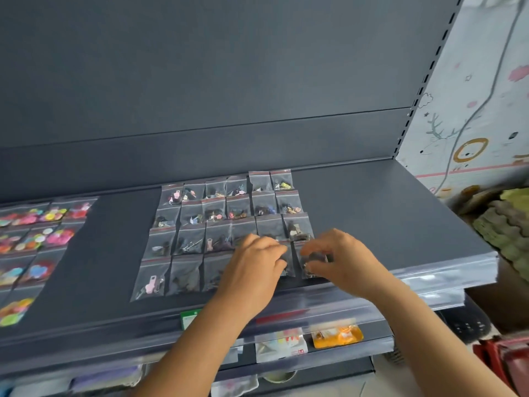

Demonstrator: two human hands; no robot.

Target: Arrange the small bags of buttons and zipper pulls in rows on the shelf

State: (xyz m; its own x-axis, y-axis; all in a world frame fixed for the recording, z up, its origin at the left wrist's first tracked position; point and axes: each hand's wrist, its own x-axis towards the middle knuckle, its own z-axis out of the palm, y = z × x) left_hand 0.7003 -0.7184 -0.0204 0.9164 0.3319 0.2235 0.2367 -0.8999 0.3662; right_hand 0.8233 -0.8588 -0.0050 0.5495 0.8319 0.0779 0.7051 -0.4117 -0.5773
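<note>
Centrally on the dark grey shelf [372, 213]: a grid of small clear zip bags of zipper pulls [217, 224], laid flat in four rows, edges touching or slightly overlapping, red-striped seals toward the back panel. Front row near the shelf edge: a bag with a pink pull [150, 279] at the left end, two darker bags beside it, then both hands. Left hand [254, 265] palm down over the middle of the front row, fingers curled onto the bags beneath; whether its grip is actually closed on a bag cannot be told, fingertips hidden. Right hand [340, 259] at the right end of the front row, thumb and forefinger pinched together on the corner bag [310, 263], which holds dark metal pieces and lies on the shelf under the third row. Well apart at the far left of the same shelf: bags of bright coloured buttons [34, 236], also in rows, partly cut off by the frame edge. Below the clear price strip [446, 277]: lower shelves with blurred packets, one orange [337, 335]. To the right, patterned wallpaper [472, 110] and stacked egg trays [503, 230].
</note>
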